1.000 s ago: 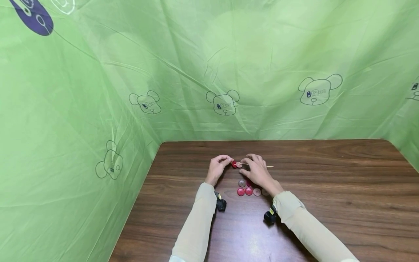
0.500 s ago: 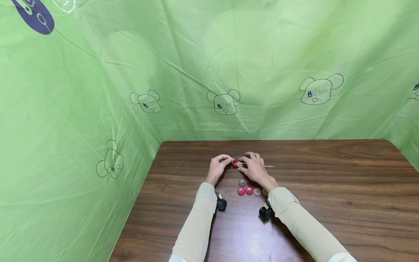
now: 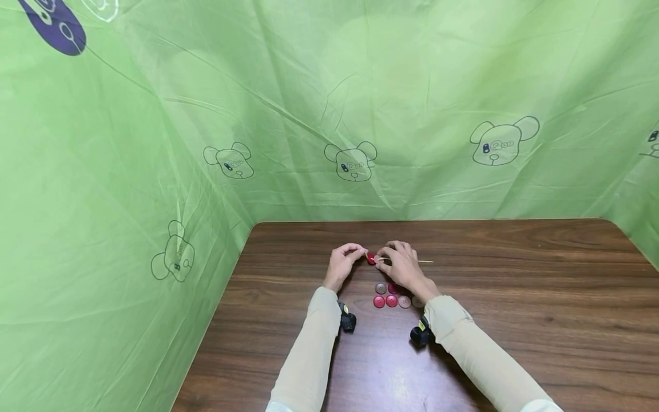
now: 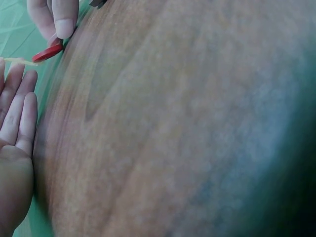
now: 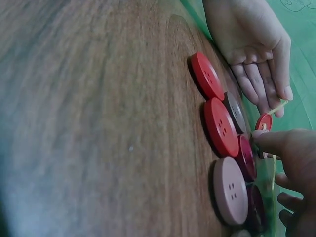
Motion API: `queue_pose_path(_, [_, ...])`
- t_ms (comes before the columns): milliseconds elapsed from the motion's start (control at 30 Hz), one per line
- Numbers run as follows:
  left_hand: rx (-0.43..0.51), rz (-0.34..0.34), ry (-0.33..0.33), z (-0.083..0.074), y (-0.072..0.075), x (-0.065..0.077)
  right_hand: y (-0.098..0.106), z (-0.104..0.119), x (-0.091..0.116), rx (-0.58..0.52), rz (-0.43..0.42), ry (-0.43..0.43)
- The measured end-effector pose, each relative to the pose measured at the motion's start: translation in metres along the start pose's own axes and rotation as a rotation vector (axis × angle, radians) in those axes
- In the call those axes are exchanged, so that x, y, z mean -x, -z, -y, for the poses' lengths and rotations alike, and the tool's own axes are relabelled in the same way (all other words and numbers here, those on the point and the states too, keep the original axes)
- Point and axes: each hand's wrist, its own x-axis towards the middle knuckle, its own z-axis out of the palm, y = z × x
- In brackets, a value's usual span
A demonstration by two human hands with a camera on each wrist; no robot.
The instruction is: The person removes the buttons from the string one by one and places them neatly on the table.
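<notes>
My left hand (image 3: 341, 266) pinches one end of a thin yellow cord (image 5: 278, 107) between thumb and index finger. A red button (image 3: 371, 259) is strung on that cord, between my two hands. Close against it, my right hand (image 3: 404, 268) pinches a pink button (image 3: 378, 260) with thumb and fingertips, mostly covering it. Beyond this hand the cord's loose tail (image 3: 426, 261) extends right. In the left wrist view the red button (image 4: 48, 53) hangs tilted just under my right fingertips, while my left palm (image 4: 16, 170) faces the camera.
Loose buttons lie in two rows nearer me: a grey one (image 3: 380, 288), a dark magenta one (image 3: 393, 288), two red ones (image 3: 378, 301) and a pink one (image 3: 404, 301). My right wrist partly hides others. Green cloth (image 3: 288, 194) hangs behind the wooden table (image 3: 515, 297).
My right hand has moved slightly left and now closes over the pink button. The red button and the cord's tail have shifted a little right. My left hand stays in place.
</notes>
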Motion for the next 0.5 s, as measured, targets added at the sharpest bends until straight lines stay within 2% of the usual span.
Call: queue_pose_path(500, [0.008,0.003,0.001,0.000,0.000,0.001,0.008,-0.015,0.008,-0.024,-0.046,-0.004])
